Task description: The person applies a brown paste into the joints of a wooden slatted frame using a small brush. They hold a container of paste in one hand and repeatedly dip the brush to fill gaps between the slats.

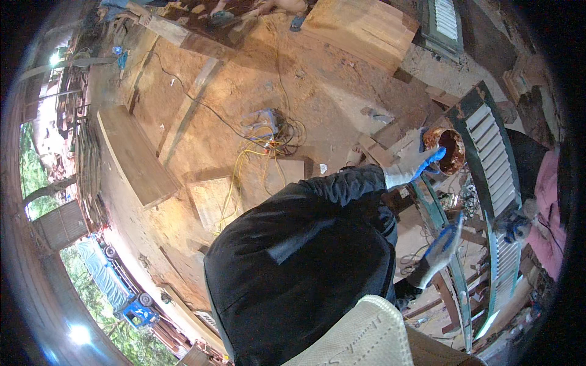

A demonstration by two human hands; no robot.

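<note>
My left hand, in a white glove with blue on the fingers, grips the rim of a round tin. Its sides are stained rusty brown and the inside looks dark. My right hand, gloved alike, is closed beside a green wooden frame; a thin pale tip sticks up past the fingers, its kind unclear. Just beyond both hands stands a louvered shutter with a dark green frame and white slats. Another person's gloved hand is at the shutter's far side.
That person wears a pink sleeve. A power tool or box with tangled yellow cords lies on the dirt floor. Wide wooden boards and a large wooden panel lie around. Other people's limbs show at the top. A blue truck stands outside.
</note>
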